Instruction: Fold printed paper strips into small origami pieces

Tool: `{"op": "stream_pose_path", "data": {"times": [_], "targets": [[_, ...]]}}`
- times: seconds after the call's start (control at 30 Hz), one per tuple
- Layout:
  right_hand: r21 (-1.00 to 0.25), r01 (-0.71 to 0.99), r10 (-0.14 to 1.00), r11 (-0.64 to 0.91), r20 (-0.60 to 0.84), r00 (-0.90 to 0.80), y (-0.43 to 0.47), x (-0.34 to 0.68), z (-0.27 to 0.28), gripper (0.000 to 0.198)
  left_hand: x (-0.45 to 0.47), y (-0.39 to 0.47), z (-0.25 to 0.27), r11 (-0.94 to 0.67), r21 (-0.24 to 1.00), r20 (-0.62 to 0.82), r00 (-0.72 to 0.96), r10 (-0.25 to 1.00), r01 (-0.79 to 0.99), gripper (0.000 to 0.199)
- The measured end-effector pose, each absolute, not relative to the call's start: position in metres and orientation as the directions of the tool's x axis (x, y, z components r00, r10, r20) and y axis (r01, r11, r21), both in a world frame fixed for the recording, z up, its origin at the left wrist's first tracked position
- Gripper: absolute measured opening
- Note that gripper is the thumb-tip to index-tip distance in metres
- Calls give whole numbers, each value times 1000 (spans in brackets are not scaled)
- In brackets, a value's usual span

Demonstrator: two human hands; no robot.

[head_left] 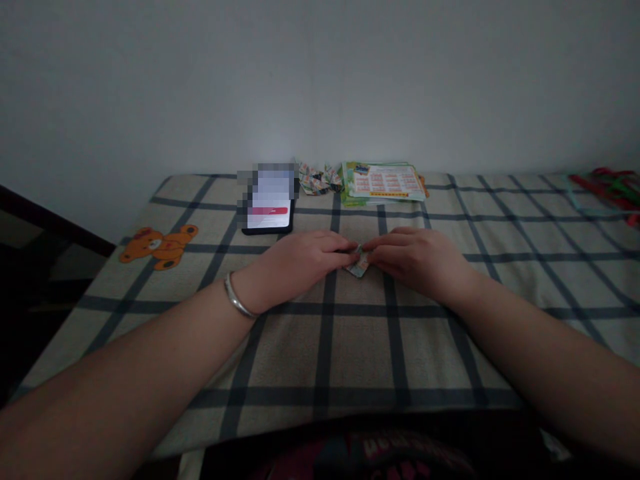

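A small folded piece of printed paper (358, 268) lies on the checked tablecloth between my two hands. My left hand (305, 259), with a silver bangle (237, 295) on its wrist, pinches the paper's left side. From the right, the fingertips of my right hand (417, 259) close on its other side. Fingers cover much of the paper, so its full shape is hidden. Beyond the hands, several folded paper pieces (316, 180) lie beside a stack of printed sheets (385, 181).
A phone (270, 200) with a lit, partly blurred screen lies behind my left hand. An orange bear cutout (160, 247) rests at the left of the checked tablecloth (360, 347). Red and green strips (613, 190) lie at the far right. A pale wall (320, 80) stands behind.
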State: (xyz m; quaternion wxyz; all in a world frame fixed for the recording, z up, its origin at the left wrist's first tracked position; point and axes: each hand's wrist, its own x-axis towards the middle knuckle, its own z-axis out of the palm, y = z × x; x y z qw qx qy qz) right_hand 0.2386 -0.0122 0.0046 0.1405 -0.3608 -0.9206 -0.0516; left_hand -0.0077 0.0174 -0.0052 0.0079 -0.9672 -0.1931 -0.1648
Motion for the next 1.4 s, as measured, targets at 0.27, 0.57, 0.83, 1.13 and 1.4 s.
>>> {"op": "stream_pose_path", "data": {"times": [0.27,0.57,0.83,1.13,1.4], "targets": [[59,679,641,731,279,-715,-14,236,7,22,-8,12,-1,-909,-94,270,889,369,406,34],[62,676,639,734,270,-720,-15,236,7,23,-6,9,2,-884,-190,253,891,376,427,30],[-31,753,711,658,358,-606,-15,233,2,17,-11,18,-2,-874,-145,314,860,403,463,32],[-36,766,729,641,341,-594,-15,230,2,17,-9,20,-3,-879,-84,369,834,410,469,28],[-18,751,710,661,339,-617,-15,233,3,17,-8,12,-2,-876,-126,316,856,410,466,33]]}}
